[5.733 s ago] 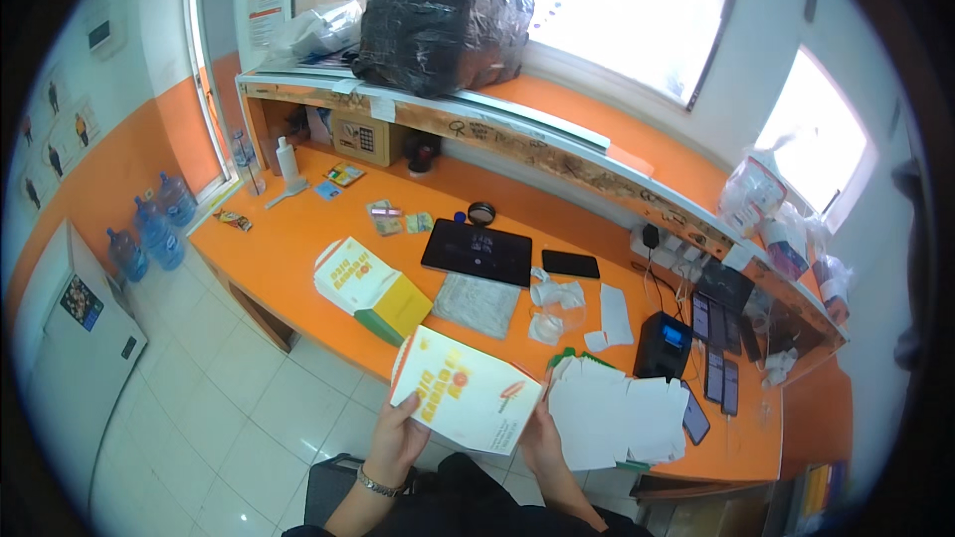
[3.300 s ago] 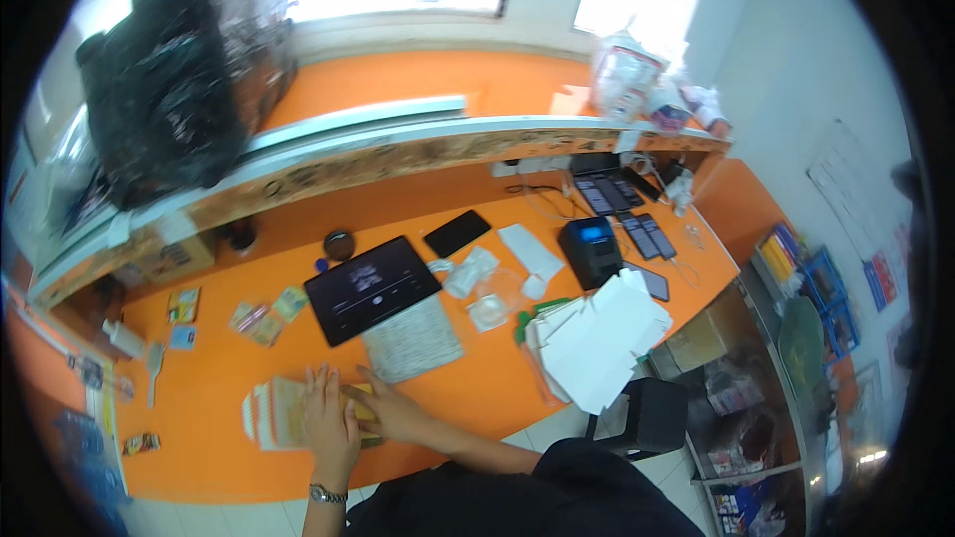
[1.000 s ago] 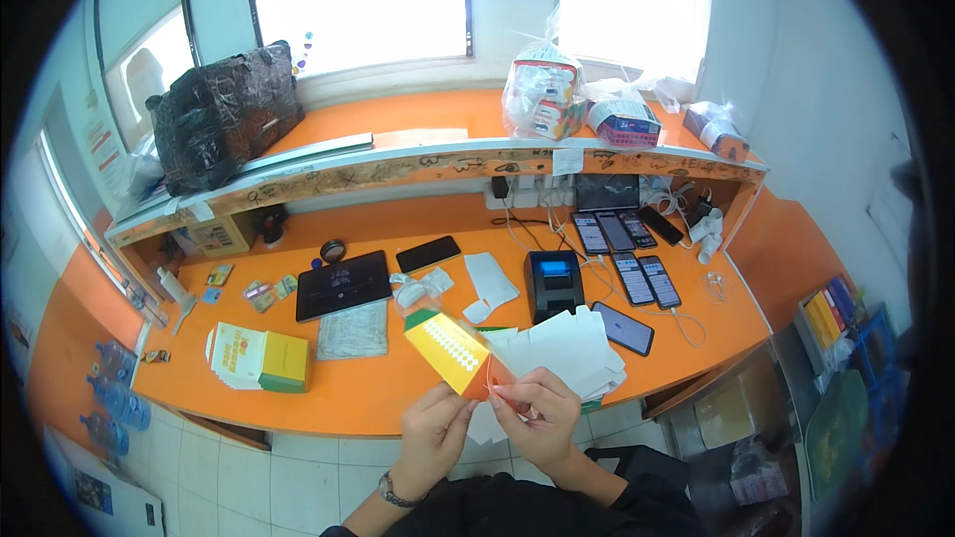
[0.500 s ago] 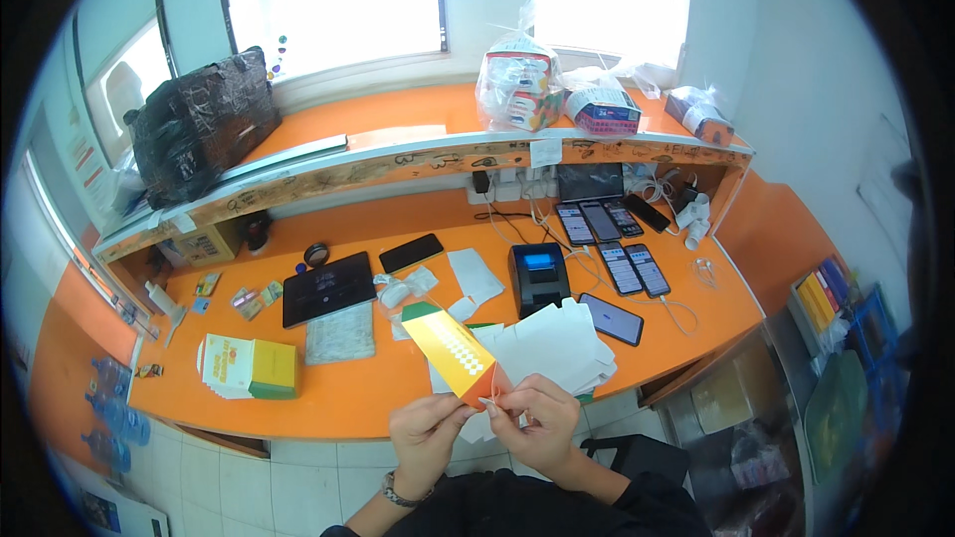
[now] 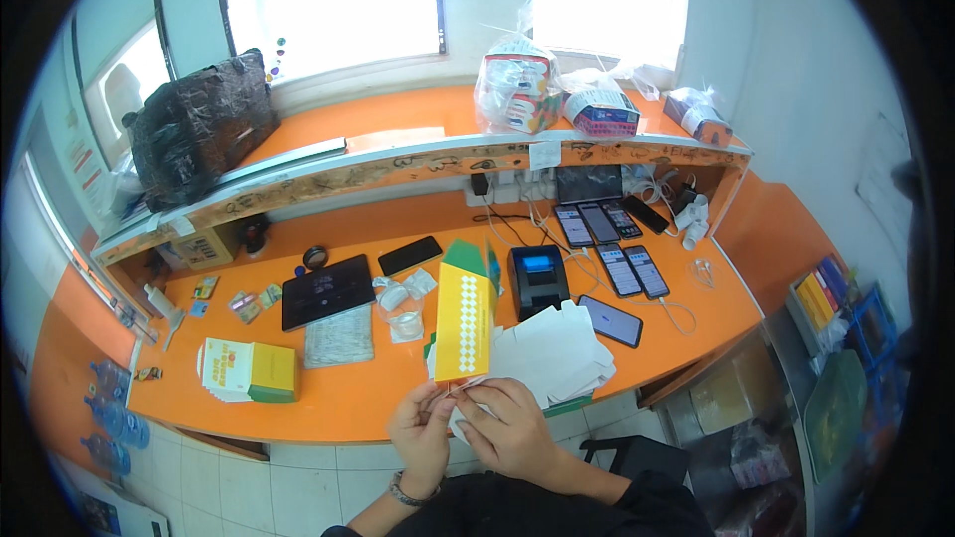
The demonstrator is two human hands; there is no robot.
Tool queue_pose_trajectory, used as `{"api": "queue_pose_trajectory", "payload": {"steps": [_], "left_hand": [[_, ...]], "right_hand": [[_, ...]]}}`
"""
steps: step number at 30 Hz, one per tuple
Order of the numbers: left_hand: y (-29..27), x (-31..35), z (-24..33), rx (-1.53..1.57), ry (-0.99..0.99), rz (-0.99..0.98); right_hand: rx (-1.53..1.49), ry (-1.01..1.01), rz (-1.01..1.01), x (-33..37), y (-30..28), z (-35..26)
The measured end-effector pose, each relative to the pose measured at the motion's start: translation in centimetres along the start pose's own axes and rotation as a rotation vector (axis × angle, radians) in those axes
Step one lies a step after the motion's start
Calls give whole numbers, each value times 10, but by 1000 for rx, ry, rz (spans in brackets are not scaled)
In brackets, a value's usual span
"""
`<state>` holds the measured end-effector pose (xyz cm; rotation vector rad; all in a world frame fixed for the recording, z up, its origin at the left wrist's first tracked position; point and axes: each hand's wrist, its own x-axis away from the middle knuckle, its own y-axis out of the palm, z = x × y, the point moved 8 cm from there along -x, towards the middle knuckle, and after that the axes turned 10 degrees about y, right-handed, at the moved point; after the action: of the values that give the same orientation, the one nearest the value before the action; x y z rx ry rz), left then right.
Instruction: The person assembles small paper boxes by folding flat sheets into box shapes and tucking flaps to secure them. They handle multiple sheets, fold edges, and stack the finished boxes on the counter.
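A yellow cardboard box (image 5: 464, 323) with a white diamond pattern and green flaps stands up from my fingers, its green end away from me. My left hand (image 5: 422, 428) pinches the near end on the left side. At that same end, the fingers of my right hand (image 5: 505, 428) are closed on the folded flaps. Which flap each hand grips is partly hidden by my fingers. Beneath and beside the box lies a pile of flat white card sheets (image 5: 553, 350). A stack of yellow and green cartons (image 5: 249, 370) sits on the left of the orange desk (image 5: 348, 398).
A black label printer (image 5: 538, 281) stands behind the card pile. Several phones (image 5: 620, 269) with cables lie to the right, and a black tablet (image 5: 327, 290) lies to the left. Above runs a shelf with bagged boxes (image 5: 517, 89) and a black wrapped parcel (image 5: 204, 124).
The box has swung from leaning left to nearly upright in view, its green end now farther away and its flaps open. My right hand has shifted left, closer to my left hand.
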<state>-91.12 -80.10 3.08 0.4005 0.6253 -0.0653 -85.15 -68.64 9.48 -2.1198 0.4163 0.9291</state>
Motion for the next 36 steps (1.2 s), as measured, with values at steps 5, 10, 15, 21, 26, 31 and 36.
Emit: {"api": "queue_pose_trajectory", "payload": {"steps": [5,10,15,21,26,31,36], "left_hand": [[-24,-5,-15,199,-57,-22],[-20,-1,-23,362,-101,-126],[-39,-32,-19,30,-90,9],[13,-39,85,-856,418,-441],[33,-44,92,-762,242,-596],[30,-42,55,-685,-25,-631],[40,-31,51,-584,-20,-729]], "right_hand": [[-102,243,380,-2,-46,50],[-768,670,-46,1,-20,117],[-713,592,-111,4,-25,99],[-310,199,-237,-3,-44,28],[-185,-127,-99,1,-61,-16],[-86,-160,11,3,-61,-14],[-22,-171,-2,5,-48,-10]]}}
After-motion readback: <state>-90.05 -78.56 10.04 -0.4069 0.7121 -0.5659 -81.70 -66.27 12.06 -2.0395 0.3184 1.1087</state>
